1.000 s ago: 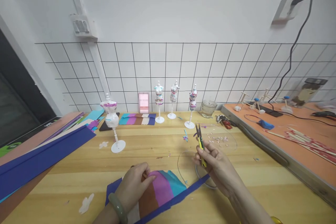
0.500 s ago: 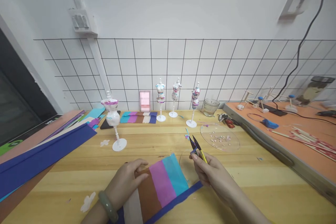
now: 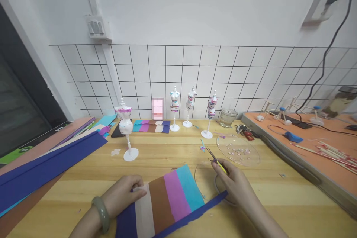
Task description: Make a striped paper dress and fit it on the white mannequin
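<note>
Navy paper tops a fanned pile of coloured sheets (image 3: 52, 160) at the bench's left side, between nine and ten o'clock from the striped sheet. At ten o'clock lies a pale flower cut-out (image 3: 115, 152). The left hand (image 3: 119, 195), a green bangle (image 3: 102, 212) around its wrist, is at nine o'clock on the sheet's upper left edge; its thumb lies over the cream stripe and its other fingers curl beside it, though I cannot tell whether they pinch the paper.

At eleven o'clock a painted white dress form (image 3: 125, 126) stands upright on its round base. At the clock's hub, the striped sheet (image 3: 167, 200) lies on the near part of the bench (image 3: 161, 150), running navy, cream, brown, purple and turquoise. Along its lower edge, a narrow navy strip (image 3: 205, 209) reaches toward two o'clock, ending beside the right hand.

Three smaller dress forms (image 3: 191, 100) stand between twelve and one. Just before three, the right hand (image 3: 235, 180) has its fingers clamped on yellow-handled scissors (image 3: 218, 163), whose blades point between ten and eleven. Beyond it, at two, clear beads (image 3: 238, 151) lie on a transparent disc (image 3: 227, 142). A water glass (image 3: 228, 119) stands between one and two.
</note>
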`<state>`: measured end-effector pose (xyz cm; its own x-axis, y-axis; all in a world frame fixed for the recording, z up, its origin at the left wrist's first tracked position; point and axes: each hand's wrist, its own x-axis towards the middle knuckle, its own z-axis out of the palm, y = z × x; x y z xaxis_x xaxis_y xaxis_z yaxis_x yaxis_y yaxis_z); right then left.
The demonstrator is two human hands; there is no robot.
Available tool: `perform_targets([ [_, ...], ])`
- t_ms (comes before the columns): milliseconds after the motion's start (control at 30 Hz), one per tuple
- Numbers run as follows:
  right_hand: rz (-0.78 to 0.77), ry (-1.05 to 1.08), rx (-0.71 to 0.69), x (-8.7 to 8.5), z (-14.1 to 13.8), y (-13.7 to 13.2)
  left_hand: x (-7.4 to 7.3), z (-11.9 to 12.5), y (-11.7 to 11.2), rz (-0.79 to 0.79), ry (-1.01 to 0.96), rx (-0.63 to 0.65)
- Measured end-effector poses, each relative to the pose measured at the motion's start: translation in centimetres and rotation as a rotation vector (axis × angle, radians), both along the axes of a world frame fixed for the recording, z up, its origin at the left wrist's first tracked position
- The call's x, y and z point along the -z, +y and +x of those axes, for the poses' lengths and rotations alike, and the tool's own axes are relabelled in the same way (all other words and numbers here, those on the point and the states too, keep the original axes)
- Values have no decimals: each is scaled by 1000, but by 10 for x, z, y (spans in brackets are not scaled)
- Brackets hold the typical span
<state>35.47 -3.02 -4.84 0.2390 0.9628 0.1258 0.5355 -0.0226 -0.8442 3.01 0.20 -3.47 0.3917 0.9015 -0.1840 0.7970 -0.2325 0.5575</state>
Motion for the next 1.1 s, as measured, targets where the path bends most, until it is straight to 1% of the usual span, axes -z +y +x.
perform_targets([
  [100,-82,-152,45,4,10,4,-2,0,-1,-8,-28,7],
  [167,-113,-170,19,7,13,6,-5,1,-3,-22,-75,15],
  [300,-116,-112,-126,12,8,6,-11,5,-7,-30,-202,1],
  [367,-131,-74,-199,13,4,4,-14,6,-9,-24,-261,-24],
  [467,-165,-21,-274,11,0,1,-17,8,-11,-53,-390,-55],
  [600,-238,64,-359,6,-4,-6,-16,8,-13,-140,-591,-67],
  [700,-286,121,-433,1,-8,-11,-14,8,-15,-185,-696,-71],
  [767,-297,86,-466,-2,-10,-13,-13,9,-16,-205,-742,-84],
  [900,-303,5,-482,-3,-12,-14,-15,11,-17,-252,-828,-98],
  [1000,-304,-2,-508,-2,-13,-15,-15,12,-17,-261,-893,-88],
  [1100,-341,10,-522,-1,-16,-15,-12,11,-16,-282,-935,-85],
])
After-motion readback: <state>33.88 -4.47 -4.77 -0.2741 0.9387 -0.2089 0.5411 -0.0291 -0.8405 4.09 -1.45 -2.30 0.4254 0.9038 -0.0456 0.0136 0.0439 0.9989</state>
